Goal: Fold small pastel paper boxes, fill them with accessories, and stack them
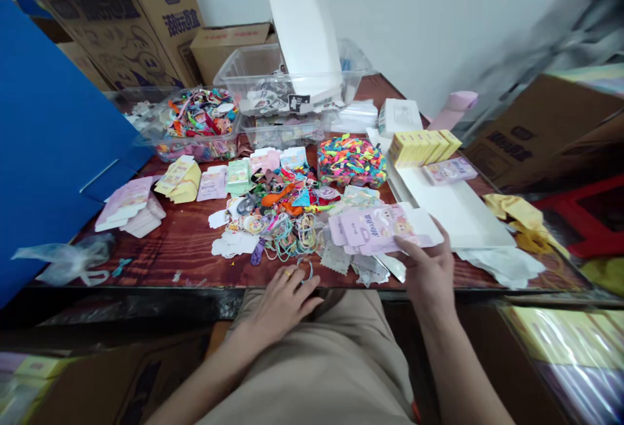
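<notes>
My right hand (429, 266) grips several flat lilac printed cartons (373, 227) by their right end, thumb on top, above the front of the table. My left hand (290, 298) rests at the table's front edge with its fingers loosely stretched. A thin pale-blue cord (307, 268) lies by its fingertips; I cannot tell whether they touch. Beyond my hands spreads a pile of small trinkets, with elastic loops (287, 233), an orange balloon-like piece (279, 196) and white cards (236, 243). Silvery sachets (370, 270) lie partly beneath the held cartons.
Flat carton stacks in lilac (131, 201) and yellow (180, 178) lie left. Clear tubs of colourful pieces (351, 162) stand behind the pile. At right, a white tray (463, 217) bears yellow boxes (422, 147) and a lilac box (449, 170). A blue panel (53, 132) borders the left.
</notes>
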The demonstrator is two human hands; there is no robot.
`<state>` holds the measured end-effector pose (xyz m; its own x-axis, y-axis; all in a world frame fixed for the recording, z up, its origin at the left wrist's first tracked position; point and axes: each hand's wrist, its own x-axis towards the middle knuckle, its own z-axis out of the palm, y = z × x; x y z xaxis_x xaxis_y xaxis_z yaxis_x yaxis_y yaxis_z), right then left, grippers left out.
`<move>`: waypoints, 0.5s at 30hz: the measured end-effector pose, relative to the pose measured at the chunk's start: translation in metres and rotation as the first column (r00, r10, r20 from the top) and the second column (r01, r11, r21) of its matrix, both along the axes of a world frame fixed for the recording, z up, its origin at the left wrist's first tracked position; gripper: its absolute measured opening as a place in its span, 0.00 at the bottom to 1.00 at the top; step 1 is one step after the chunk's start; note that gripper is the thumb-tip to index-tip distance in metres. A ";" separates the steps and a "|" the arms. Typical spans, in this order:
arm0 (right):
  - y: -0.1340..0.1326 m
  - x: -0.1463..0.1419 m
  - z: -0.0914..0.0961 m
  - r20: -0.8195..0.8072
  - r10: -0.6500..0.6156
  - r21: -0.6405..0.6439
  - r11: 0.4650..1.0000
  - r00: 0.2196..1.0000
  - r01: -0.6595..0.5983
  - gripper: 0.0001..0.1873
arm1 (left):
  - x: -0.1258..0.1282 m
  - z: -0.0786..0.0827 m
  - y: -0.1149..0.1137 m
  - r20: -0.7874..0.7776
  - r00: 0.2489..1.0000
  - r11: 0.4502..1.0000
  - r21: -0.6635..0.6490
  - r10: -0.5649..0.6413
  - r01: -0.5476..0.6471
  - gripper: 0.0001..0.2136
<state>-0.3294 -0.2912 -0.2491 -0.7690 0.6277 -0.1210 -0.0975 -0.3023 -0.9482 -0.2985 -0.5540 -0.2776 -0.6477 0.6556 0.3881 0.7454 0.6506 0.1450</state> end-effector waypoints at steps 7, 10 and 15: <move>0.024 0.004 -0.008 -0.065 -0.026 0.079 0.996 0.998 0.031 0.45 | -0.030 -0.024 -0.050 -0.024 0.968 0.964 -0.078 0.251 -0.253 0.12; 0.017 0.005 -0.012 -0.042 0.128 0.059 0.990 0.991 -0.125 0.45 | -0.033 -0.017 -0.058 -0.016 0.962 0.960 0.067 0.274 -0.272 0.10; -0.015 0.007 -0.014 -0.084 0.488 0.015 0.872 0.869 -0.489 0.40 | -0.024 0.014 -0.023 0.309 0.921 0.834 0.422 0.237 -0.356 0.15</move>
